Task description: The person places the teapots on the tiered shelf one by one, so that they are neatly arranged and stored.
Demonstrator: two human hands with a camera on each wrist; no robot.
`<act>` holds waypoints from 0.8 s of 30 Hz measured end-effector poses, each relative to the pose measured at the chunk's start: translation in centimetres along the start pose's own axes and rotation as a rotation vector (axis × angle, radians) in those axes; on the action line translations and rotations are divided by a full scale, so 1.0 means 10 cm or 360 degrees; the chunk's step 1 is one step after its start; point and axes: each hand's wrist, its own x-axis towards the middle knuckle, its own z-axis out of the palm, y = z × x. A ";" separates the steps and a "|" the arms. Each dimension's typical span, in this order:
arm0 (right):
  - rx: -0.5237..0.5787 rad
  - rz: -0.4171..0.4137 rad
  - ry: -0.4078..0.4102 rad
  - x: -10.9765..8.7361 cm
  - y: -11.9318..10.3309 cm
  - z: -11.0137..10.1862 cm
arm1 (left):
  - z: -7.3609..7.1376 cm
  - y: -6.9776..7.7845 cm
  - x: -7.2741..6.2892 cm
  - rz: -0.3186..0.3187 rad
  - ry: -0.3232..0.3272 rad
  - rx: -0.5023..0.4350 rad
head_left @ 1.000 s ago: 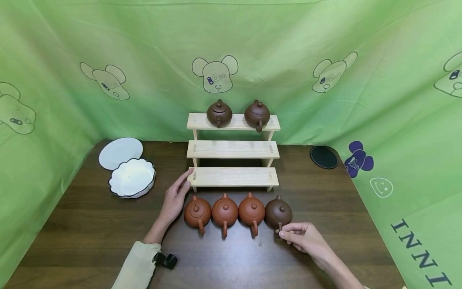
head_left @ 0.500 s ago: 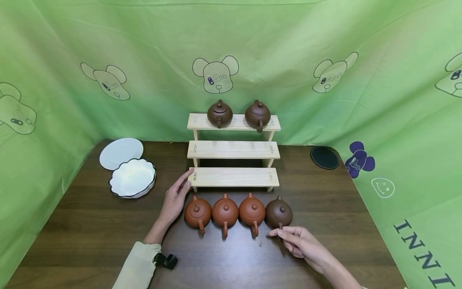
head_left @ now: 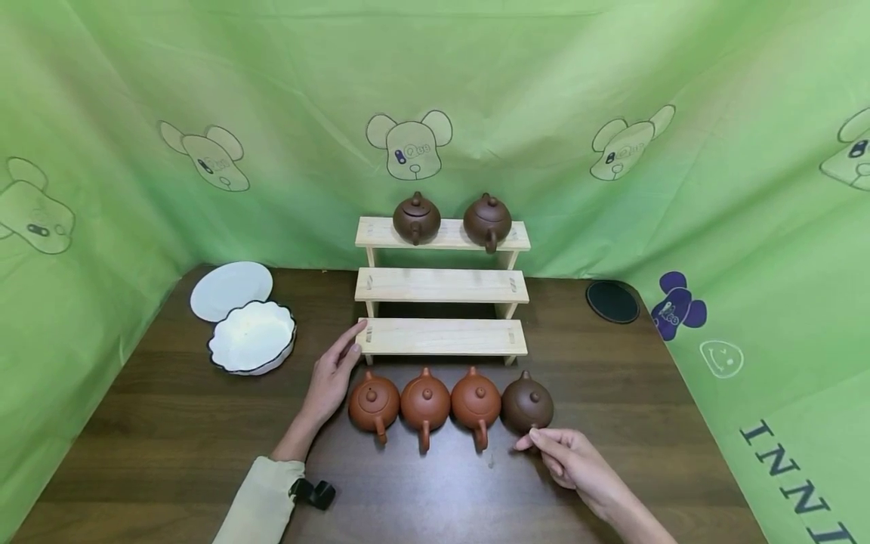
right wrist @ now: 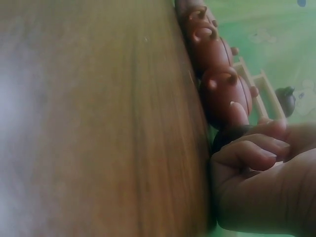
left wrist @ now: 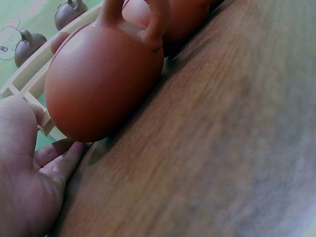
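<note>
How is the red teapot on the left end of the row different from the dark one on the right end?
Colour: the red teapot is orange-red, while the dark teapot is deep brown. Handle: the red teapot's handle shows clearly, but the dark teapot's is mostly hidden by the right hand. Both are round, stand upright on the table and have spouts pointing toward the shelf.

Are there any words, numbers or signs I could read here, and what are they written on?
"INN", on the right of the green curtain; one more letter is cut off by the picture's edge.
Mouse heads on the curtain: small writing, too blurred.
Purple mouse: too small.
Teapots, shelf: none showing.
</note>
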 end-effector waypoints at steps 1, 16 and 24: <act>0.0006 -0.0005 -0.0003 0.00 0.00 0.00 | 0.00 0.01 0.00 -0.0002 -0.0003 0.0000; 0.0100 -0.0106 -0.0011 -0.02 0.01 -0.01 | 0.00 -0.03 0.00 0.0000 -0.0007 0.0029; 0.0069 -0.0159 0.0054 -0.02 -0.01 -0.01 | 0.01 -0.03 0.00 -0.0009 -0.0004 0.0018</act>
